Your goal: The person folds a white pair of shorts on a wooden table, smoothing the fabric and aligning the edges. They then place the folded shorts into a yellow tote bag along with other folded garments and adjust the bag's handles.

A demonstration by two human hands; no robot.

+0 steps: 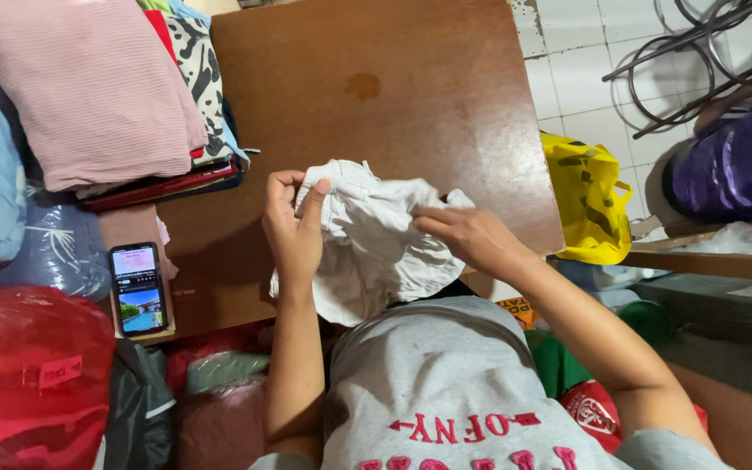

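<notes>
A crumpled white garment [367,244] hangs over the near edge of a brown wooden table [393,96]. My left hand [293,231] pinches its upper left edge between thumb and fingers. My right hand [467,235] grips a fold at its upper right side. Both hands hold the cloth up just above the tabletop, in front of my grey shirt.
A stack of folded clothes, pink on top [89,87], fills the table's left end. A lit phone [138,287] lies at the near left corner. A red plastic bag [28,374] and other bags sit at lower left. A yellow bag [587,196] hangs right of the table.
</notes>
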